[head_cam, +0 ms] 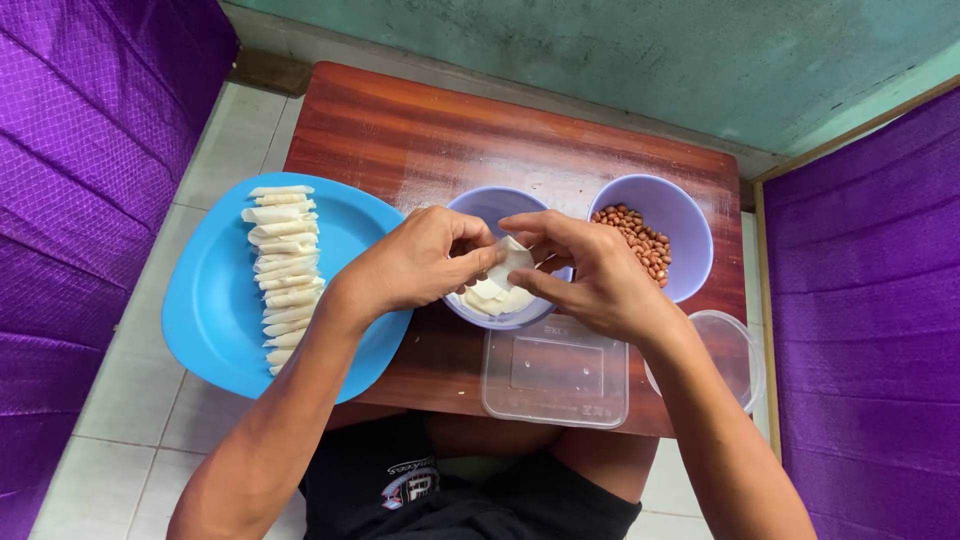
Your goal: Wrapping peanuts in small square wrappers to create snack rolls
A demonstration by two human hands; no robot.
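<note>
- Head view: our left hand [425, 262] and right hand [590, 275] meet over the near bowl [478, 208], both pinched narrow on one small white wrapper [514, 258] held between the fingertips.
- The wrapper sits at the centre of the view, just above a small stack of wrappers [492, 297] lying in that bowl.
- At 9 o'clock of the hands, a blue plate [215, 300] carries a row of rolled pieces [283, 270]; it overhangs the table [420, 135] edge on its left and near sides.
- At 2 o'clock, a second bowl holds peanuts [633, 240], touching or just beside the first.
- At 6 o'clock lies a clear lid [555, 372]; at 4 o'clock a clear tub [735, 350] juts past the table corner.
- Risk, as we judge it: the thin wrapper could tear under a hard pinch; a forearm brushing the overhanging plate or tub could tip it off.
- Open room: bare wood at 12 o'clock; the near edge is crowded.
</note>
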